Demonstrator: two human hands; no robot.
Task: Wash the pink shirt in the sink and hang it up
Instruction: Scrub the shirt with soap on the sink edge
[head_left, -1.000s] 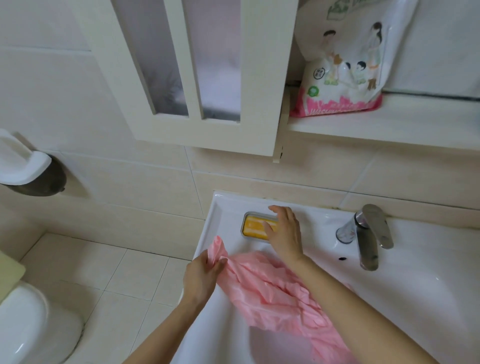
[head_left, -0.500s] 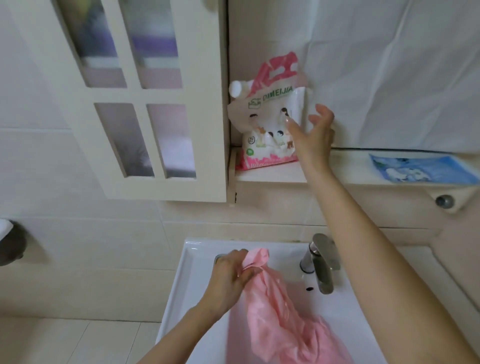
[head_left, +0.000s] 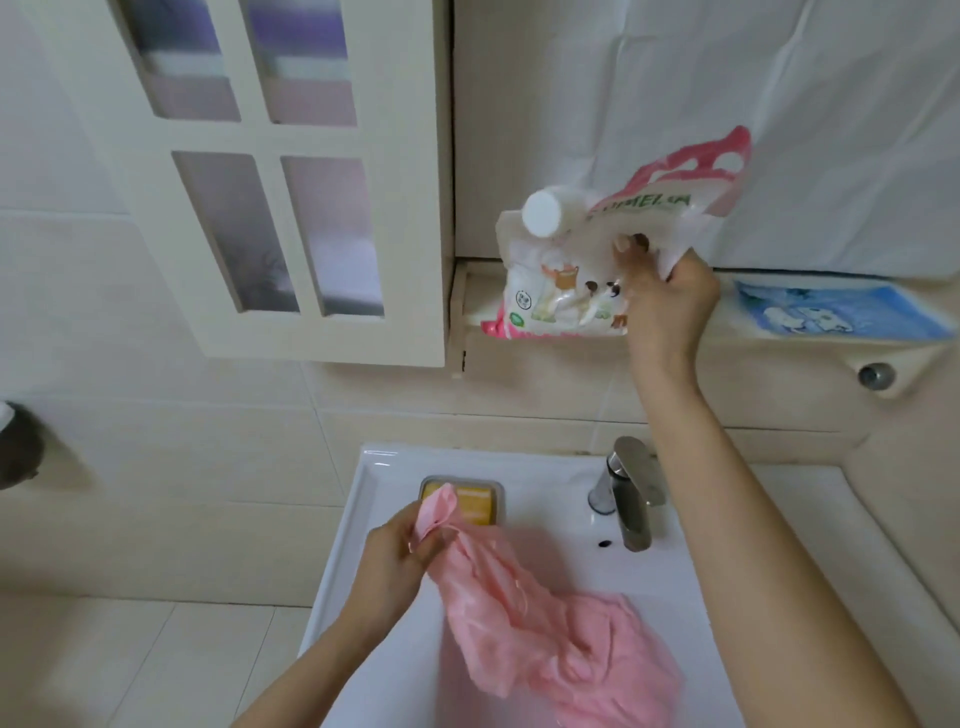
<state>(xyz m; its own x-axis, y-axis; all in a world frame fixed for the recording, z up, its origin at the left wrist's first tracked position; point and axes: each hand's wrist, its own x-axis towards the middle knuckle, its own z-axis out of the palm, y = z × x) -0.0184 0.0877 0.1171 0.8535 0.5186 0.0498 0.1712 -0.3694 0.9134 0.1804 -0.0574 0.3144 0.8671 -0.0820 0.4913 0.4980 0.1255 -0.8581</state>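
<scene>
The pink shirt (head_left: 540, 634) lies crumpled in the white sink (head_left: 363, 499), its upper end lifted. My left hand (head_left: 400, 561) grips that bunched end at the sink's left side. A white and pink detergent pouch (head_left: 576, 270) with a white screw cap is tilted at the front edge of the shelf (head_left: 779, 338) above the sink. My right hand (head_left: 667, 306) holds the pouch by its right side, fingers curled round it.
A yellow soap bar in a tray (head_left: 467, 501) sits at the sink's back left. A chrome tap (head_left: 631, 493) stands at the back right. A blue packet (head_left: 836, 314) lies on the shelf. A white cabinet door (head_left: 291, 208) hangs open at the upper left.
My right hand left the soap, rose to the shelf and took hold of the pouch, which is now tilted and pulled rightward. My left hand kept its grip on the shirt.
</scene>
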